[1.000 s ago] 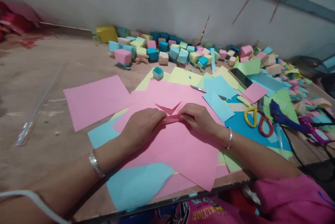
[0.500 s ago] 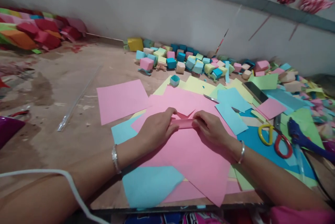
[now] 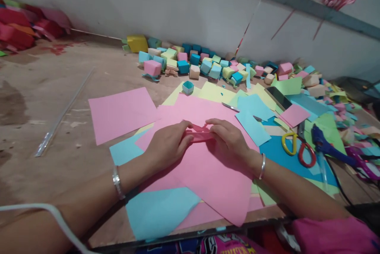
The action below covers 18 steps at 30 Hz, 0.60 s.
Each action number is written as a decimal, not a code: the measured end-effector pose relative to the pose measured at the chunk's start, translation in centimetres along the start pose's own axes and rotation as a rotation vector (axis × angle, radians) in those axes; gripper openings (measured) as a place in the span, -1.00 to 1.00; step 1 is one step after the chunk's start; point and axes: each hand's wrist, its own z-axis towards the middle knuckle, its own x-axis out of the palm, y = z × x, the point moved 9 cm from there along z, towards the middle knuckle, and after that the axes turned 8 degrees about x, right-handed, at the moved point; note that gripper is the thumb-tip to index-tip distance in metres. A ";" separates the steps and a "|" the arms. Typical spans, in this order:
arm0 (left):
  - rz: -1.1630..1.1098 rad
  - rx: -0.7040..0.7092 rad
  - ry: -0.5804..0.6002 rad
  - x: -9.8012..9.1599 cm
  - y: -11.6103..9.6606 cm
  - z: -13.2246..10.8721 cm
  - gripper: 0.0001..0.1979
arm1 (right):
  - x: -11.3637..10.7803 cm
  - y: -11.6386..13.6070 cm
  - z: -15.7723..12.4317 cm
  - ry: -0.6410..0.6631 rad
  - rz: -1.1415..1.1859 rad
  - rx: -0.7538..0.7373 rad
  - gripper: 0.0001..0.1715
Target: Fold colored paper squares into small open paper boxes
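Observation:
Between my two hands is a small folded piece of pink paper (image 3: 200,136), with a raised flap along its far side. My left hand (image 3: 169,139) pinches its left end between thumb and fingers. At the other end my right hand (image 3: 227,137) grips the paper, its fingers bent over the flap; the thumb is mostly hidden. Under both hands lie large pink sheets (image 3: 219,182), overlapping blue and yellow ones. A small open blue paper box (image 3: 188,87) sits just beyond them.
Many small coloured paper boxes (image 3: 194,71) line the wall. To the right lie scissors with yellow and red handles (image 3: 298,150), a blue glue gun (image 3: 329,147) and a dark phone (image 3: 278,98). A clear strip (image 3: 65,113) lies at left; a white cable (image 3: 50,210) crosses my left forearm.
The view has shifted slightly right. My right fingers have moved from the paper's end to over its flap, and the flap's pointed corner now stands lower.

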 end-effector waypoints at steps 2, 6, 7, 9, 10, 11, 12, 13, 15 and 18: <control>0.015 -0.028 -0.016 -0.1 0.4 -0.1 -0.70 | -0.1 0.2 0.1 -0.010 -0.038 -0.032 -0.73; 0.044 -0.011 -0.023 0.1 0.5 0.0 -0.62 | 0.7 -0.6 0.6 0.108 -0.043 0.032 -0.75; 0.050 -0.001 -0.021 0.2 0.5 0.0 -0.62 | 0.9 -1.0 0.7 0.140 -0.028 0.065 -0.78; 0.066 0.014 -0.020 0.3 0.4 0.0 -0.63 | 1.0 -1.5 0.8 0.171 0.019 0.113 -0.84; 0.078 0.017 -0.024 0.2 0.3 0.0 -0.63 | 1.0 -1.8 0.8 0.167 0.047 0.137 -0.86; 0.092 0.018 -0.030 0.2 0.3 0.0 -0.64 | 0.9 -2.2 0.9 0.160 0.077 0.162 -0.86; 0.104 0.012 -0.038 0.1 0.2 0.0 -0.64 | 0.9 -2.5 0.9 0.153 0.107 0.186 -0.86; 0.115 0.000 -0.045 -0.1 0.2 0.0 -0.64 | 0.9 -2.8 0.9 0.144 0.135 0.205 -0.85; 0.131 -0.044 -0.048 -0.4 0.4 0.1 -0.63 | 0.8 -3.1 0.9 0.115 0.161 0.212 -0.85; 0.151 -0.123 -0.015 -0.5 0.7 0.2 -0.59 | 0.8 -2.7 0.9 0.066 0.098 0.157 -0.85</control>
